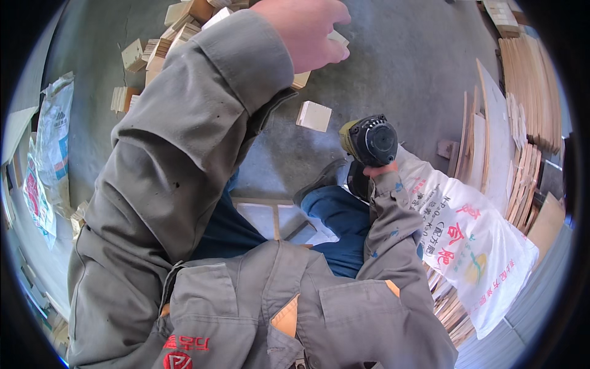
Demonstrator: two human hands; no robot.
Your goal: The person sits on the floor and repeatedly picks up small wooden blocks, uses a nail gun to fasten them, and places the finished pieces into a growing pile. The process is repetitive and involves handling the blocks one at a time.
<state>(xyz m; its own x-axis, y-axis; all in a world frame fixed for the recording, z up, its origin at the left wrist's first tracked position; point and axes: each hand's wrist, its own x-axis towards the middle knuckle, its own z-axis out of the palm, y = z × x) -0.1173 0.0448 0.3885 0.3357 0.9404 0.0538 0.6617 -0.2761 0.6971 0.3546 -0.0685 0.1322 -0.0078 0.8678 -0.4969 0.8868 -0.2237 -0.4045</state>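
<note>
My left hand [304, 32] is stretched far forward at the top, thumb and fingers apart. A pale wooden block [337, 39] shows in the gap between them; it appears to lie beyond the hand, though contact is hard to judge. In my right hand [382, 170] is a power drill [372, 139], olive-green and black, its round black rear end turned up. My fingers wrap its handle, which is partly hidden. Another square wooden block [314, 116] sits on the floor between the hands.
Wooden blocks [161, 50] lie heaped at the far left, partly behind my left sleeve. A white printed woven sack [473, 237] covers wood strips at the right. Boards [485, 129] and stacked wood sheets [530, 86] stand beyond it. Plastic sacks [54, 147] are at the left.
</note>
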